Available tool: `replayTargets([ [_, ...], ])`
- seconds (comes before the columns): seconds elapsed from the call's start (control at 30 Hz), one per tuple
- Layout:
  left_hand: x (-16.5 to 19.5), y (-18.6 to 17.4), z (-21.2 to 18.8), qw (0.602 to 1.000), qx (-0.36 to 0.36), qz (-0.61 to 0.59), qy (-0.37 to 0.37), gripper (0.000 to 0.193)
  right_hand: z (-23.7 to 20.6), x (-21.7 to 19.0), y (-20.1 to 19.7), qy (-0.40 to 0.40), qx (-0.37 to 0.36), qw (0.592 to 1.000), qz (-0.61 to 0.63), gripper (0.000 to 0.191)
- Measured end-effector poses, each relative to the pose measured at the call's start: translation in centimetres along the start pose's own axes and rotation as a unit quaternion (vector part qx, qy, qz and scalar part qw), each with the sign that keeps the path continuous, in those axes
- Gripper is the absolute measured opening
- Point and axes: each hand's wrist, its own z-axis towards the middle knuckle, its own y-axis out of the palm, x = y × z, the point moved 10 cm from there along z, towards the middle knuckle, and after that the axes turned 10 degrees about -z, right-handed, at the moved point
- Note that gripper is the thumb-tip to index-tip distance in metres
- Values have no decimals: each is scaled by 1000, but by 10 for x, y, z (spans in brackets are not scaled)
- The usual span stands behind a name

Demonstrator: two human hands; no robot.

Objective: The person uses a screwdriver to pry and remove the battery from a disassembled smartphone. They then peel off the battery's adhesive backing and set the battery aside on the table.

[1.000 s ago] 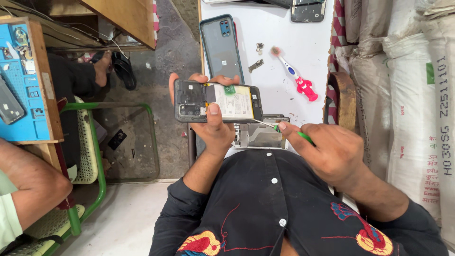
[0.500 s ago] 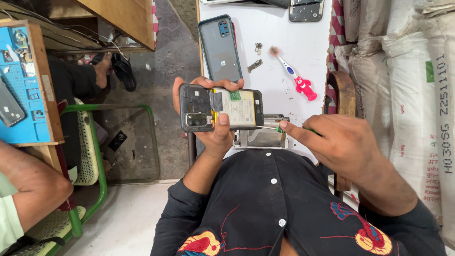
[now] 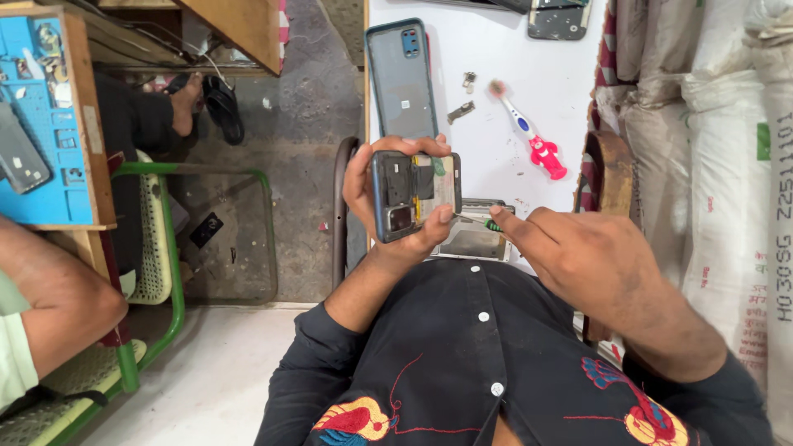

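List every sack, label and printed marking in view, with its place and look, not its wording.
White woven sacks: stacked along the right edge, dark lettering up the side, a small green patch.
Small white sticker: on the grey-blue phone back cover lying on the white table.
Opened phone: held in the left hand, insides facing up; no screen showing.

The white table (image 3: 496, 132) has bare room between the grey phone cover (image 3: 402, 78) and the pink toothbrush (image 3: 529, 132), with two small metal bits (image 3: 464, 95) lying there, while big sacks (image 3: 727, 165) block the right side past the table edge.
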Motion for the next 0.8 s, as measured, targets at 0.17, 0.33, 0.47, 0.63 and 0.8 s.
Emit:
replayTargets([
  [0.17,-8,-20,-1,1000,24,-12,-4,102,-6,1,14,51,79,993,69,42],
  [0.33,-29,-33,-2,999,33,1,7,99,-7,10,45,100,137,975,146,40],
  [0.47,-37,-43,-6,998,46,29,-9,97,-13,14,67,131,152,957,209,38],
  [0.63,-59,-52,-10,988,98,91,-80,91,-27,34,100,70,137,938,311,28],
  [0.8,-59,-47,-1,952,68,285,-91,93,-48,58,194,218,65,760,609,28],
])
